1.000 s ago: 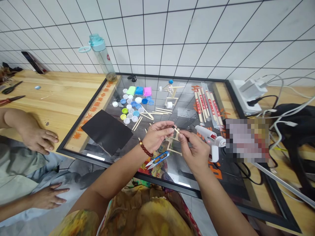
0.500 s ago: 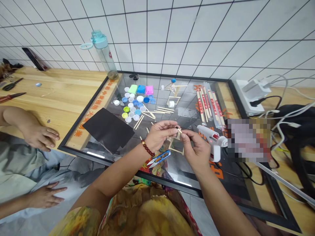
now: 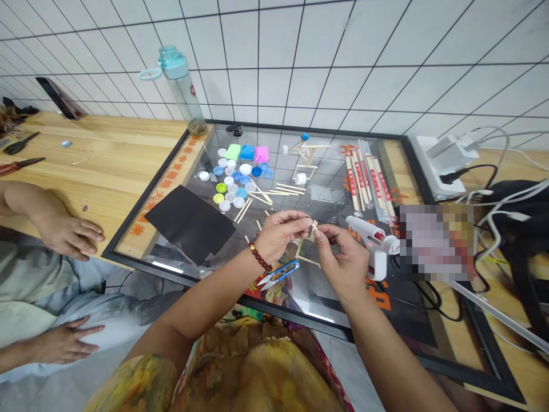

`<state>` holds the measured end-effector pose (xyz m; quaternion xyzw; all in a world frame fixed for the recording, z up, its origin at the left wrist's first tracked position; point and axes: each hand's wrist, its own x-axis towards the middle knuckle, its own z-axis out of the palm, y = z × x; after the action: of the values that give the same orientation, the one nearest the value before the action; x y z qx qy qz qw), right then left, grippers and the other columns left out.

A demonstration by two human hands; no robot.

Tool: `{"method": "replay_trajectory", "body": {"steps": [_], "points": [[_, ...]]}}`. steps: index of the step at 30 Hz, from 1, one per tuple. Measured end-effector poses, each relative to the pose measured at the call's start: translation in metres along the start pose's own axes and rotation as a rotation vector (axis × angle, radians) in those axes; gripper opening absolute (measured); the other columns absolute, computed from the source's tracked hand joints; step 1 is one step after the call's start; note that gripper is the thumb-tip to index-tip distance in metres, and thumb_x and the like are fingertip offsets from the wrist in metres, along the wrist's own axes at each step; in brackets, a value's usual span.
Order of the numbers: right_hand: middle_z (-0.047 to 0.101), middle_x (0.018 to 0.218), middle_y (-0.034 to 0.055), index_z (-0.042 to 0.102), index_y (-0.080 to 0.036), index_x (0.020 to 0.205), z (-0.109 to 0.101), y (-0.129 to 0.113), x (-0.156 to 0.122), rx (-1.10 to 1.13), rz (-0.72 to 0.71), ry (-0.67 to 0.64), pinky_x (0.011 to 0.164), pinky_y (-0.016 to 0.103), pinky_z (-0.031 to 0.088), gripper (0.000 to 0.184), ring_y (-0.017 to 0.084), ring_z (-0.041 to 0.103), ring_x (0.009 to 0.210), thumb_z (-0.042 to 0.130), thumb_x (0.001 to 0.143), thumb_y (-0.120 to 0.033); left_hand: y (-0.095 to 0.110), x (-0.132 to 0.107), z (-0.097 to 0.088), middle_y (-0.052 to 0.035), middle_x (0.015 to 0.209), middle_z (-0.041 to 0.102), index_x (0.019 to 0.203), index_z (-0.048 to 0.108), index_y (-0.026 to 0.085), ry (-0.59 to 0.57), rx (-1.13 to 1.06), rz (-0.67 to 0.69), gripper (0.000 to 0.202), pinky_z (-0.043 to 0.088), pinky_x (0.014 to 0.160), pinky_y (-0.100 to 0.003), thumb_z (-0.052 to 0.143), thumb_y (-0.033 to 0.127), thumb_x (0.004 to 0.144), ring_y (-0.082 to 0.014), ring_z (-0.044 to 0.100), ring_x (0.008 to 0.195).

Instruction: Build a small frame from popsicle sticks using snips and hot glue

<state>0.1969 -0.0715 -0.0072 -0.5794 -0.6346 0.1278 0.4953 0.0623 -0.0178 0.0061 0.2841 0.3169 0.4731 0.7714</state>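
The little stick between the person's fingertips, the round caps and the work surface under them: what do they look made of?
The little stick, pinched between left hand and right hand, looks like pale, matte wood or bamboo. The round caps seem plastic: smooth, in solid white, blue and green. The work surface looks like glass, glossy and mirroring the wall tiles, in a dark frame.

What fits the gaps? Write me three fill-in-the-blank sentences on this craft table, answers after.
1. Both hands, left hand and right hand, pinch a small wooden ____.
2. The snips below the left hand have ____ handles.
3. The glue gun lies to the ____ of the right hand.

Missing words: stick; blue; right
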Motion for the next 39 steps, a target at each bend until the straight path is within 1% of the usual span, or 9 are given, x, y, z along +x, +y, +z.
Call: {"method": "replay_trajectory", "body": {"steps": [5,10,14,20,25,28,33,36,39], "points": [[0.060,0.066,-0.0018,0.063,-0.020,0.093,-0.0002,-0.0013,-0.0017,0.171,0.120,-0.136,0.061,0.026,0.046,0.020,0.012,0.055,0.058,0.050,0.093,-0.034,0.0007,0.0003,-0.0006,-0.0018,0.071,0.067,0.074,0.071,0.014,-0.027,0.060,0.035,0.026,0.046,0.062,-0.023,0.084,0.030,0.058,-0.0070,0.058,0.059],[0.056,0.063,-0.0030,0.063,-0.020,0.094,0.0003,0.0006,-0.0027,0.271,0.198,-0.138,0.058,0.024,0.044,0.023,0.011,0.053,0.056,0.048,0.094,-0.037,0.0003,-0.0001,-0.0013,-0.0023,0.072,0.068,0.077,0.072,0.014,-0.059,0.062,0.026,0.026,0.047,0.064,-0.024,0.084,0.028,0.058,-0.0076,0.059,0.062],[0.056,0.063,-0.0035,0.062,-0.020,0.095,-0.0009,0.0000,-0.0026,0.231,0.174,-0.148,0.057,0.024,0.043,0.021,0.011,0.052,0.054,0.047,0.094,-0.036,0.0003,-0.0002,-0.0022,-0.0012,0.069,0.067,0.077,0.071,0.014,-0.057,0.049,0.027,0.026,0.048,0.063,-0.023,0.083,0.028,0.058,-0.0079,0.060,0.060],[0.062,0.073,0.0016,0.055,-0.020,0.092,-0.0017,-0.0035,-0.0003,-0.036,0.080,-0.122,0.064,0.029,0.044,0.016,0.016,0.059,0.065,0.043,0.094,-0.030,0.0012,0.0025,-0.0027,-0.0029,0.076,0.069,0.075,0.069,0.014,0.030,0.023,0.047,0.026,0.048,0.061,-0.022,0.082,0.031,0.060,-0.0072,0.059,0.062],[0.055,0.072,-0.0019,0.051,-0.021,0.096,0.0002,-0.0002,-0.0006,0.081,0.175,-0.005,0.059,0.026,0.042,0.013,0.013,0.051,0.060,0.053,0.087,-0.030,-0.0012,0.0013,0.0002,-0.0028,0.069,0.069,0.075,0.071,0.014,0.069,0.262,0.138,0.025,0.049,0.061,-0.024,0.081,0.033,0.060,-0.0090,0.059,0.060],[0.056,0.072,-0.0024,0.057,-0.021,0.099,0.0022,0.0031,-0.0011,0.196,0.234,-0.020,0.054,0.024,0.040,0.021,0.010,0.047,0.054,0.060,0.083,-0.034,-0.0027,-0.0016,0.0030,-0.0019,0.067,0.068,0.073,0.072,0.015,0.066,0.421,0.251,0.019,0.049,0.063,-0.024,0.079,0.029,0.062,-0.0096,0.059,0.061],[0.050,0.059,-0.0056,0.064,-0.019,0.097,0.0018,0.0018,-0.0014,0.131,0.228,-0.030,0.047,0.022,0.034,0.019,0.008,0.036,0.047,0.058,0.083,-0.031,-0.0058,-0.0043,0.0057,-0.0034,0.071,0.070,0.068,0.073,0.017,0.032,0.561,0.410,0.007,0.050,0.066,-0.024,0.074,0.022,0.065,-0.0119,0.062,0.067],[0.048,0.056,-0.0062,0.065,-0.018,0.090,-0.0001,-0.0024,0.0000,0.134,0.244,-0.038,0.045,0.021,0.031,0.015,0.007,0.034,0.046,0.059,0.082,-0.029,-0.0076,-0.0044,0.0052,-0.0040,0.071,0.070,0.068,0.073,0.016,0.032,0.608,0.437,0.005,0.049,0.064,-0.023,0.073,0.020,0.065,-0.0116,0.062,0.066],[0.049,0.057,-0.0051,0.067,-0.018,0.082,-0.0013,-0.0029,0.0030,0.205,0.320,-0.036,0.045,0.020,0.030,0.013,0.007,0.036,0.047,0.062,0.079,-0.030,-0.0070,-0.0037,0.0035,-0.0030,0.068,0.068,0.068,0.071,0.015,0.039,0.624,0.375,0.004,0.047,0.061,-0.022,0.072,0.018,0.065,-0.0100,0.060,0.062]]}}
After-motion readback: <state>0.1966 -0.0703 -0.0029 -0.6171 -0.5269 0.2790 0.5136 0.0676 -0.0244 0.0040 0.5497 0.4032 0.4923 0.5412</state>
